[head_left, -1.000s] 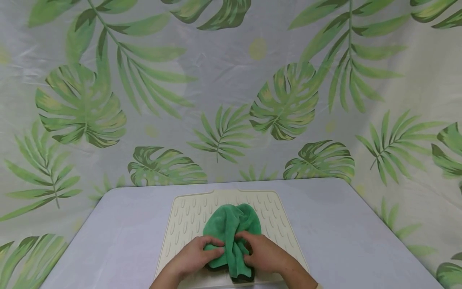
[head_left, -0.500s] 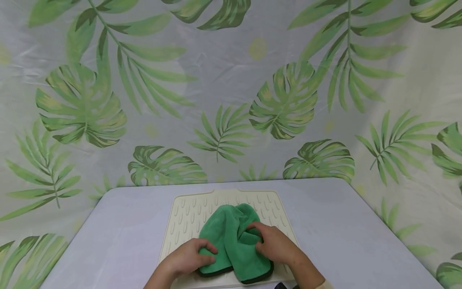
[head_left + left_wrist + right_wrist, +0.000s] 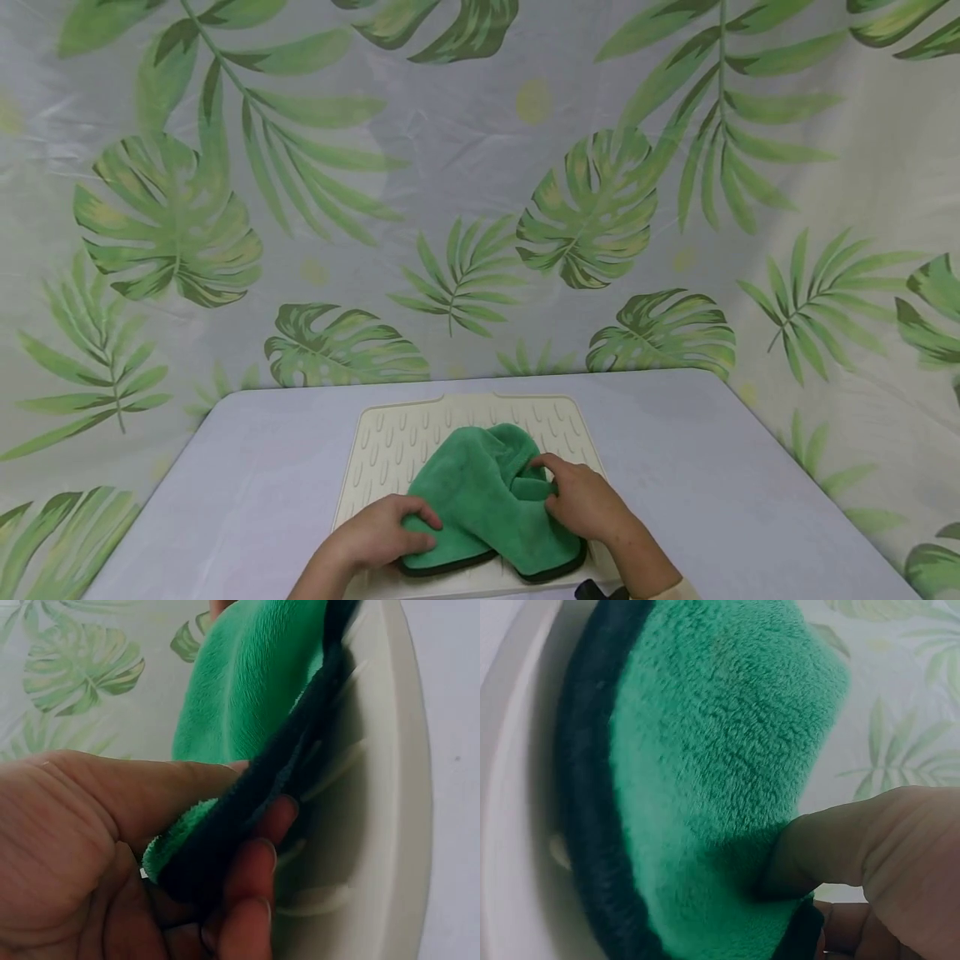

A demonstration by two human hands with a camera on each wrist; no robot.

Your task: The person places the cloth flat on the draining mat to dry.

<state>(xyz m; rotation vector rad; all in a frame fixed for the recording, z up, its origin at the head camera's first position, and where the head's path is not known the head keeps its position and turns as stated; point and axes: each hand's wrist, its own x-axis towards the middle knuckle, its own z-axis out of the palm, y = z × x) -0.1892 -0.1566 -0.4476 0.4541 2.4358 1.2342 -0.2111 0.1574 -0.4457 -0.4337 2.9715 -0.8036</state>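
Note:
A green plush cloth [image 3: 472,492] with a dark edging lies bunched and partly spread on a cream ridged mat [image 3: 386,442]. My left hand [image 3: 381,532] pinches its left edge. In the left wrist view, the thumb lies on the green side and the fingers curl under the dark border [image 3: 225,840]. At the cloth's right side, my right hand [image 3: 592,502] grips a fold. The right wrist view has the thumb [image 3: 802,847] pressed into the pile, with the other fingers mostly hidden behind the cloth. Creases remain near the cloth's upper right.
Under the mat is a white table [image 3: 697,475], its far edge against a leaf-patterned curtain [image 3: 480,208]. A small black object [image 3: 592,590] shows at the bottom edge of the head view, below my right wrist. The mat has a raised rim [image 3: 401,787].
My hands have moved apart, left hand to the left and right hand to the right and slightly up. The narrow bunched cloth has widened between them. A black object has appeared at the bottom.

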